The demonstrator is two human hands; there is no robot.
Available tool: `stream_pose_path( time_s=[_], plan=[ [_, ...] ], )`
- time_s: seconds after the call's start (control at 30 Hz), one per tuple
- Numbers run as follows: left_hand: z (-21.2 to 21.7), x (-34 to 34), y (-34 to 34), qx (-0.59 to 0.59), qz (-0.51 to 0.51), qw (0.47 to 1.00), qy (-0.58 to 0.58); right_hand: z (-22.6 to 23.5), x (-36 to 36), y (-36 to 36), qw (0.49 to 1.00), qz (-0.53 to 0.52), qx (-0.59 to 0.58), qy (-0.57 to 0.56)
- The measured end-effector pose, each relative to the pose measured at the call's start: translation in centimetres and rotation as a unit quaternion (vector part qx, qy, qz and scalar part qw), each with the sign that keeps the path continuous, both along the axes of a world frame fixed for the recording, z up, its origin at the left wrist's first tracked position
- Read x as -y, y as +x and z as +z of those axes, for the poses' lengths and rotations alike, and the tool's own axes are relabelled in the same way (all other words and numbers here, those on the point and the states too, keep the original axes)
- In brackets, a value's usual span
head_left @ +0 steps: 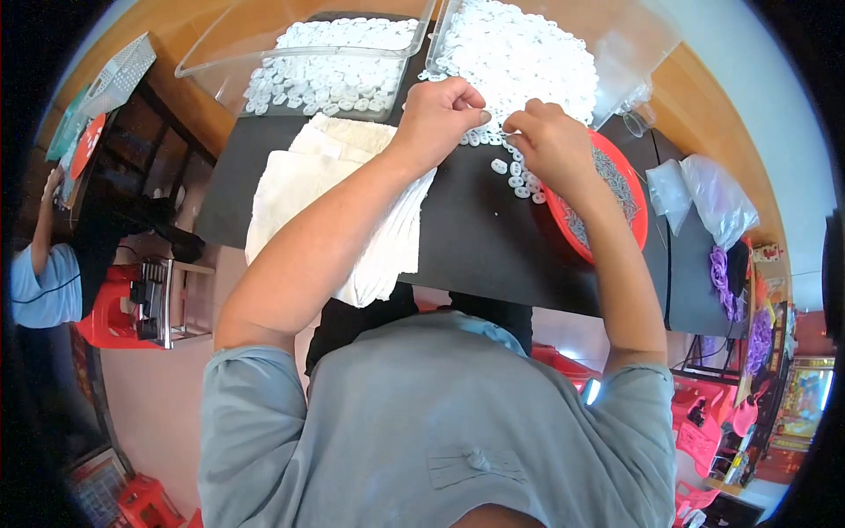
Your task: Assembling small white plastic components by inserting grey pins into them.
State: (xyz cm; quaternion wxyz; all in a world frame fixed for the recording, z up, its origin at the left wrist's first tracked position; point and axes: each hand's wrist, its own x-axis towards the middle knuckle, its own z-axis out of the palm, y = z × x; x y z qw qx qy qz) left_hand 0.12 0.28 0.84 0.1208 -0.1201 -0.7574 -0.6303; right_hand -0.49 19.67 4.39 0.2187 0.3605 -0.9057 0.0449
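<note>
My left hand and my right hand meet over a black table top, fingertips pinched together on a small white plastic piece. More small white round pieces lie loose on the black surface just below my hands. A big heap of the same white pieces fills a clear plastic tray right behind my hands. My right wrist lies over a red round dish holding thin grey metal bits.
A second clear tray of white pieces stands at the back left. A folded white cloth lies under my left forearm. Clear plastic bags sit at the right. Another person in a light blue shirt is at the far left beside a red stool.
</note>
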Motion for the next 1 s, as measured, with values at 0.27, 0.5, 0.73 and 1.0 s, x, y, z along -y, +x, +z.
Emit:
stream_pose_path(
  time_s=[0.27,0.5,0.73,1.0],
  plan=[
    [-0.2,-0.2,0.0,-0.032,-0.017,0.999,0.014,-1.6,0.7,-1.9,0.996,-0.004,0.009,0.085],
    [0.5,-0.1,0.6,-0.035,-0.018,0.999,-0.003,-2.4,1.2,-2.3,0.996,-0.014,0.023,0.080],
    [-0.1,-0.3,-0.2,-0.013,-0.023,0.999,0.035,-2.2,0.4,-1.7,0.999,0.001,-0.044,0.013],
    [1.5,0.9,0.6,0.287,-0.280,0.886,0.233,-0.3,1.3,2.9,0.976,0.088,-0.134,-0.147]
  ],
)
